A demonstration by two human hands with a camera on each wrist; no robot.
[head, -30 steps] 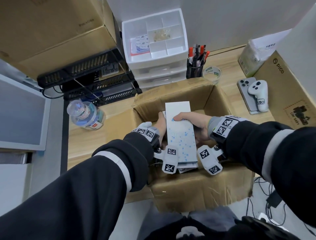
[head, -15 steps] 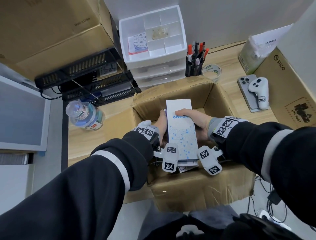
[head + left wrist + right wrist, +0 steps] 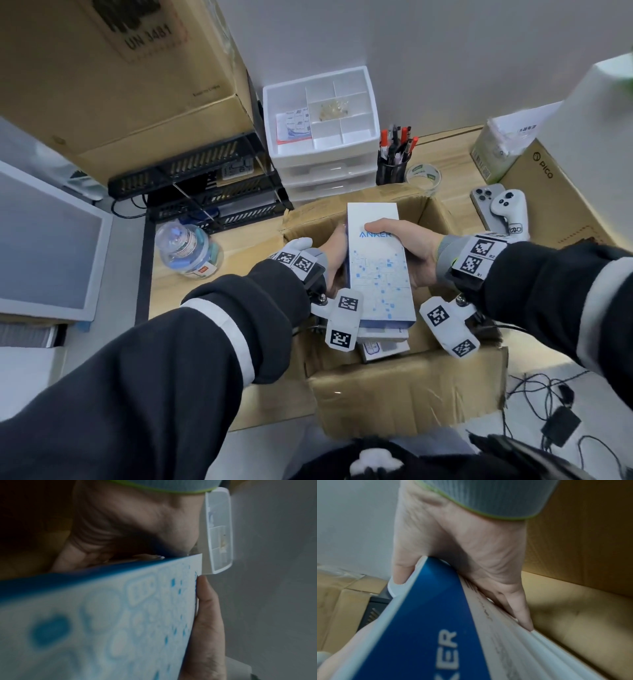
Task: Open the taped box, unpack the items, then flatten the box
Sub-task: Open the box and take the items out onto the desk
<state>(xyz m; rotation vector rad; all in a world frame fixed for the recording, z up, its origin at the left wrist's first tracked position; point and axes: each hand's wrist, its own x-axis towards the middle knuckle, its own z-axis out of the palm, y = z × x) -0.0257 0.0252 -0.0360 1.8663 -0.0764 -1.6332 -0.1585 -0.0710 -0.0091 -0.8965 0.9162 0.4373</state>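
The brown carton (image 3: 411,394) stands open on the desk's front edge, flaps spread. Both hands hold a long white box with a blue pattern and the Anker name (image 3: 376,267) above the opening. My left hand (image 3: 337,253) grips its left side. My right hand (image 3: 404,246) grips the right side, thumb lying over the top face. In the right wrist view, my right hand (image 3: 464,563) pinches the blue-sided box (image 3: 428,628) between thumb and fingers. The left wrist view shows my left hand (image 3: 137,520) against the patterned box (image 3: 102,622). More white boxes (image 3: 383,346) lie underneath in the carton.
A water bottle (image 3: 186,250) lies left of the carton. Behind it stand a white drawer unit (image 3: 322,164), a pen cup (image 3: 394,161) and a tape roll (image 3: 423,176). A phone and white controller (image 3: 507,212) lie at right beside a Pico carton (image 3: 548,192). Cables (image 3: 555,411) trail on the floor.
Both hands have raised the white Anker box higher out of the carton; its printed name now shows under my right thumb. The grip is unchanged.
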